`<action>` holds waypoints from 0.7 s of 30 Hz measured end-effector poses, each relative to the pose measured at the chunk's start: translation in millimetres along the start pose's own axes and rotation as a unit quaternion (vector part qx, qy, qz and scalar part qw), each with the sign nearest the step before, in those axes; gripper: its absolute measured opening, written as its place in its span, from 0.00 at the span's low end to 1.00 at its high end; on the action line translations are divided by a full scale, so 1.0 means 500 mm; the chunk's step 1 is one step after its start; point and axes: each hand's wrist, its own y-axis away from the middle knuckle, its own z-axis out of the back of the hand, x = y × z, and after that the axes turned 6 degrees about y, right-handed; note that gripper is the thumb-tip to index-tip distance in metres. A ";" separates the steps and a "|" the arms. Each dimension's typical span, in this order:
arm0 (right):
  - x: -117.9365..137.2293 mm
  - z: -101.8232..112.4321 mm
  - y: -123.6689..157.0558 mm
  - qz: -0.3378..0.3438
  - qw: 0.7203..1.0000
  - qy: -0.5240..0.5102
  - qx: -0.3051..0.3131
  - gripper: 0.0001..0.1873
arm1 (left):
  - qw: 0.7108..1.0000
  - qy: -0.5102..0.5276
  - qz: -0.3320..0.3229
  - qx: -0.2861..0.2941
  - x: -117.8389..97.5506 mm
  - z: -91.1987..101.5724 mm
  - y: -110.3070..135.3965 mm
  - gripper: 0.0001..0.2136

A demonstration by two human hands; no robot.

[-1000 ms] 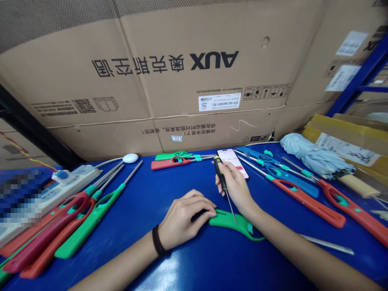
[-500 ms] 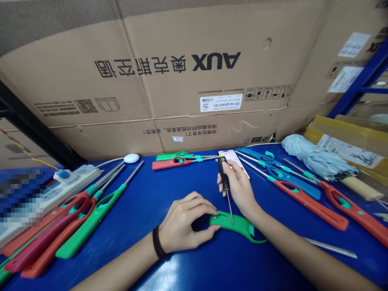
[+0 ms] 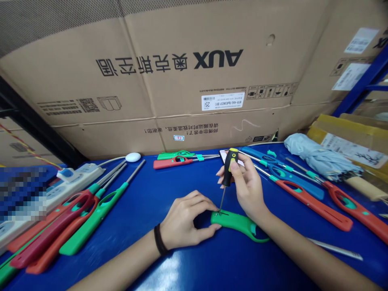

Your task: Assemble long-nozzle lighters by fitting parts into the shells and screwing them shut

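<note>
A green lighter lies on the blue tabletop with its handle end toward my left hand. The thumb and fingers of that hand pinch the handle end from both sides. My right hand grips a black-and-yellow screwdriver, held tilted with its shaft pointing down. The screwdriver's tip is at the handle end of the lighter, close to a small shiny spot and my left fingertips. Whether the tip sits in a screw is too small to tell. My right forearm passes near the lighter's trigger end.
Several red and green lighters lie at left beside a white power strip. More lighters lie at right, near a folded umbrella. A phone is behind my right hand. A large cardboard box stands behind.
My right hand has brought the screwdriver's tip leftward, from above the middle of the green lighter to its handle end. My left hand still pinches the lighter. The view has shifted slightly.
</note>
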 end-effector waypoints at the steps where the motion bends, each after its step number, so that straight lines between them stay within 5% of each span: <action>1: -0.001 0.000 0.001 0.004 1.000 0.001 0.001 0.15 | 1.000 -0.001 0.000 0.000 0.000 0.000 0.000 0.10; 21: -0.004 -0.006 0.012 0.014 1.000 -0.009 0.017 0.12 | 1.000 0.000 0.013 0.008 0.005 -0.003 0.003 0.10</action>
